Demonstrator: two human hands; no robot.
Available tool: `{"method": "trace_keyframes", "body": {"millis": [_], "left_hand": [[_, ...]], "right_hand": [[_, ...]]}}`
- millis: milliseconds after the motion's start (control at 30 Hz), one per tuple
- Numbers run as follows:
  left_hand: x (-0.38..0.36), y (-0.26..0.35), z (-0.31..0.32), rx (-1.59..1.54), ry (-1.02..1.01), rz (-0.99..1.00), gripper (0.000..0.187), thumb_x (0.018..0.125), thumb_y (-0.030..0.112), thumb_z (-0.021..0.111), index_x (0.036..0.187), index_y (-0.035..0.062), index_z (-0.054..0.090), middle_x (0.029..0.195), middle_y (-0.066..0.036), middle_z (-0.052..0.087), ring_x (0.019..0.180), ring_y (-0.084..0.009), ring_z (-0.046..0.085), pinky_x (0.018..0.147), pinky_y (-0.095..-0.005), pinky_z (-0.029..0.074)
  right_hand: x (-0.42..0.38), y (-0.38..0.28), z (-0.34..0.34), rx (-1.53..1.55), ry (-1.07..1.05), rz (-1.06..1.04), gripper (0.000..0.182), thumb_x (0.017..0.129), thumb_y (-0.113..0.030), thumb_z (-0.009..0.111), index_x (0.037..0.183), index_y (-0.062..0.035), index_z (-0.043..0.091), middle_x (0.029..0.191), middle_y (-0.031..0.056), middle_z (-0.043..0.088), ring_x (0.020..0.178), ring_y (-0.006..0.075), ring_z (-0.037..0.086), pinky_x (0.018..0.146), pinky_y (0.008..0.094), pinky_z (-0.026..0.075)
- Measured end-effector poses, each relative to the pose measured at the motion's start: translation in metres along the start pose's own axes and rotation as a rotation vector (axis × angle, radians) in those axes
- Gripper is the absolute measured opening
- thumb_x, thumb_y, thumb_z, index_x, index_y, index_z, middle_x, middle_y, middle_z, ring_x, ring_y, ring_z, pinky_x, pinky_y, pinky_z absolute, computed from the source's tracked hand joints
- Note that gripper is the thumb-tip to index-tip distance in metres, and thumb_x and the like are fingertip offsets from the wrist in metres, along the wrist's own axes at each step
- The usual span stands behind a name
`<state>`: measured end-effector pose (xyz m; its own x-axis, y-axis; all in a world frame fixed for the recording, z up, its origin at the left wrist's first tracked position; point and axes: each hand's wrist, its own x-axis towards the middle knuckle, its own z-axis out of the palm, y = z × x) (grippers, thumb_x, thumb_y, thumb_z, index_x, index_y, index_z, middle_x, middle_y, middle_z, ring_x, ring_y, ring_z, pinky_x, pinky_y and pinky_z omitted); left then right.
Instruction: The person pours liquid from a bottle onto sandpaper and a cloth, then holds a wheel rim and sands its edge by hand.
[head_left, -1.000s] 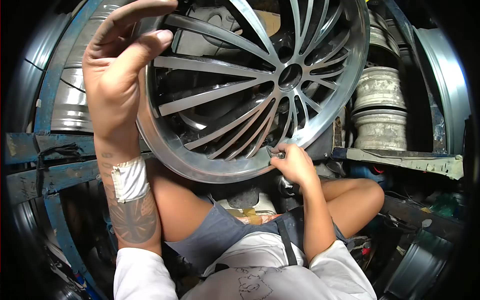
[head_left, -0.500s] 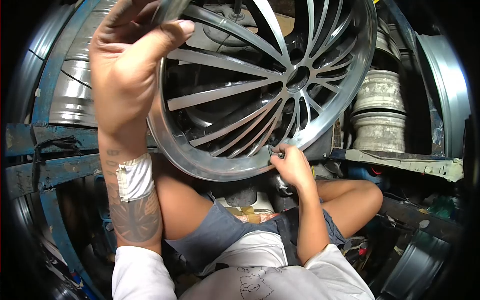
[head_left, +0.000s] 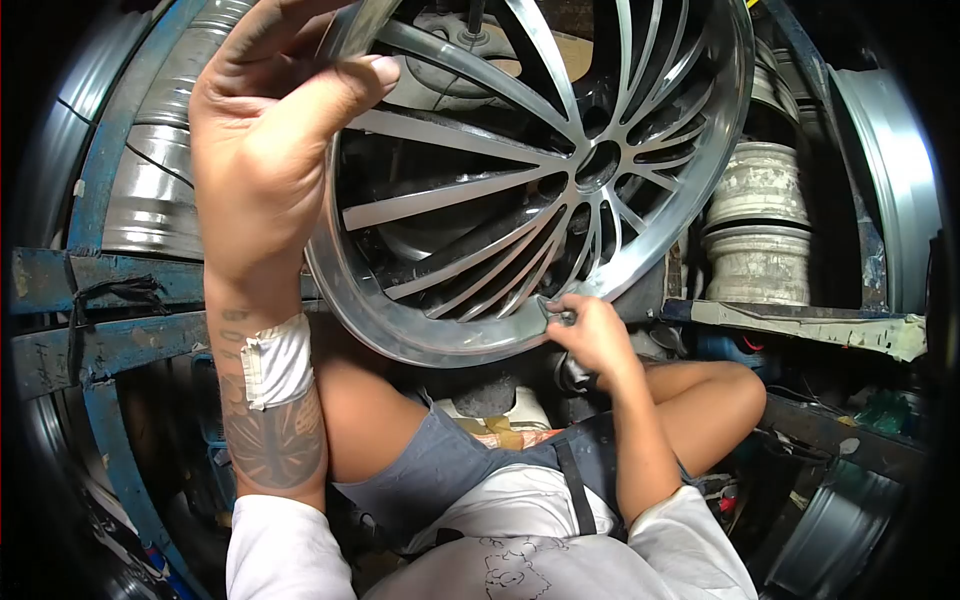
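Observation:
A large multi-spoke alloy wheel with dark gaps between bright spokes stands tilted in front of me. My left hand holds its rim at the upper left, thumb across the edge and fingers partly out of frame. At the lower rim, my right hand pinches a small dark piece, perhaps a sanding sheet, pressed against the metal lip. The piece is mostly covered by the fingers. A white bandage is taped round my left forearm.
Blue metal racks hold shiny rims at the left. Worn rims stand stacked on a shelf at the right. Another rim lies at the lower right. My bare knees are below the wheel.
My left hand and the wheel's left side have shifted slightly right. My right hand has moved a little right and down, still pinching the small piece at the rim.

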<state>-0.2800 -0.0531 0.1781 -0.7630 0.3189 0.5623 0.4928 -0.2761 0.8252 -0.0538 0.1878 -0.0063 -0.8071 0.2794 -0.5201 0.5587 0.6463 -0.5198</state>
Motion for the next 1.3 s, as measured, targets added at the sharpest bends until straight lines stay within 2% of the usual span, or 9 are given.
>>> {"method": "trace_keyframes", "body": {"millis": [100, 167, 267, 600, 867, 1033, 1167, 1233, 1300], "left_hand": [[0.002, -0.003, 0.010, 0.039, 0.056, 0.003, 0.047, 0.075, -0.007, 0.070, 0.122, -0.0028, 0.069, 0.117, -0.015, 0.073, 0.105, -0.0199, 0.069, 0.095, -0.0312, 0.053], [0.001, 0.002, 0.024, 0.199, 0.141, 0.041, 0.046, 0.080, -0.005, 0.069, 0.125, -0.0023, 0.068, 0.118, -0.014, 0.073, 0.103, -0.0188, 0.069, 0.092, -0.0302, 0.054], [0.001, -0.006, -0.008, 0.180, 0.024, 0.003, 0.040, 0.091, 0.002, 0.070, 0.131, 0.0025, 0.068, 0.129, -0.012, 0.071, 0.116, -0.0187, 0.068, 0.102, -0.0327, 0.052], [0.000, -0.005, -0.007, 0.187, -0.001, -0.002, 0.036, 0.093, 0.002, 0.069, 0.128, 0.0014, 0.070, 0.128, -0.010, 0.071, 0.116, -0.0182, 0.067, 0.102, -0.0320, 0.052], [0.001, -0.005, -0.007, 0.154, -0.021, -0.019, 0.035, 0.092, 0.001, 0.069, 0.127, 0.0008, 0.070, 0.126, -0.010, 0.073, 0.114, -0.0169, 0.068, 0.102, -0.0324, 0.052], [0.003, -0.008, -0.012, 0.210, -0.021, 0.006, 0.033, 0.093, 0.000, 0.066, 0.125, 0.0022, 0.072, 0.123, -0.008, 0.074, 0.113, -0.0151, 0.068, 0.104, -0.0315, 0.051], [0.004, -0.006, -0.016, 0.173, -0.012, -0.081, 0.032, 0.092, 0.000, 0.068, 0.124, 0.0032, 0.072, 0.122, -0.006, 0.074, 0.112, -0.0130, 0.067, 0.101, -0.0297, 0.051], [0.003, -0.007, -0.020, 0.210, -0.048, -0.072, 0.032, 0.093, 0.000, 0.067, 0.124, 0.0026, 0.072, 0.122, -0.006, 0.073, 0.110, -0.0122, 0.068, 0.100, -0.0283, 0.051], [0.005, -0.002, -0.008, 0.139, -0.124, 0.009, 0.032, 0.093, 0.001, 0.066, 0.125, 0.0025, 0.072, 0.122, -0.006, 0.073, 0.109, -0.0116, 0.068, 0.100, -0.0280, 0.051]], "right_hand": [[-0.023, -0.050, 0.011, -0.178, -0.023, -0.084, 0.043, 0.078, -0.032, 0.078, 0.116, -0.0127, 0.077, 0.092, 0.0231, 0.075, 0.093, 0.0379, 0.074, 0.086, 0.0453, 0.058], [-0.006, -0.017, 0.005, 0.014, -0.074, -0.066, 0.043, 0.079, -0.034, 0.077, 0.117, -0.0130, 0.076, 0.095, 0.0209, 0.076, 0.094, 0.0395, 0.074, 0.086, 0.0450, 0.058], [-0.011, -0.026, -0.003, -0.241, 0.021, -0.002, 0.040, 0.081, -0.033, 0.074, 0.117, -0.0134, 0.076, 0.095, 0.0209, 0.076, 0.095, 0.0381, 0.074, 0.088, 0.0468, 0.058], [-0.015, -0.057, 0.000, -0.194, -0.060, -0.102, 0.040, 0.081, -0.031, 0.073, 0.113, -0.0089, 0.077, 0.096, 0.0220, 0.076, 0.099, 0.0380, 0.073, 0.091, 0.0441, 0.057], [0.008, -0.019, 0.011, 0.052, -0.145, -0.150, 0.041, 0.079, -0.033, 0.074, 0.113, -0.0113, 0.078, 0.096, 0.0200, 0.077, 0.095, 0.0362, 0.074, 0.088, 0.0427, 0.058], [-0.014, -0.051, 0.017, -0.204, 0.020, -0.061, 0.037, 0.080, -0.032, 0.072, 0.108, -0.0081, 0.077, 0.091, 0.0232, 0.075, 0.091, 0.0372, 0.075, 0.084, 0.0454, 0.058], [-0.017, -0.019, 0.012, 0.175, -0.061, -0.098, 0.040, 0.085, -0.030, 0.073, 0.117, -0.0060, 0.076, 0.095, 0.0257, 0.074, 0.094, 0.0393, 0.074, 0.085, 0.0442, 0.057], [-0.025, 0.015, 0.013, 0.277, 0.142, -0.302, 0.039, 0.091, -0.028, 0.071, 0.123, -0.0052, 0.074, 0.101, 0.0208, 0.076, 0.091, 0.0334, 0.075, 0.087, 0.0392, 0.056], [-0.036, 0.030, 0.003, 0.361, 0.153, -0.213, 0.037, 0.092, -0.026, 0.071, 0.124, -0.0053, 0.073, 0.103, 0.0202, 0.077, 0.095, 0.0334, 0.075, 0.090, 0.0386, 0.055]]}}
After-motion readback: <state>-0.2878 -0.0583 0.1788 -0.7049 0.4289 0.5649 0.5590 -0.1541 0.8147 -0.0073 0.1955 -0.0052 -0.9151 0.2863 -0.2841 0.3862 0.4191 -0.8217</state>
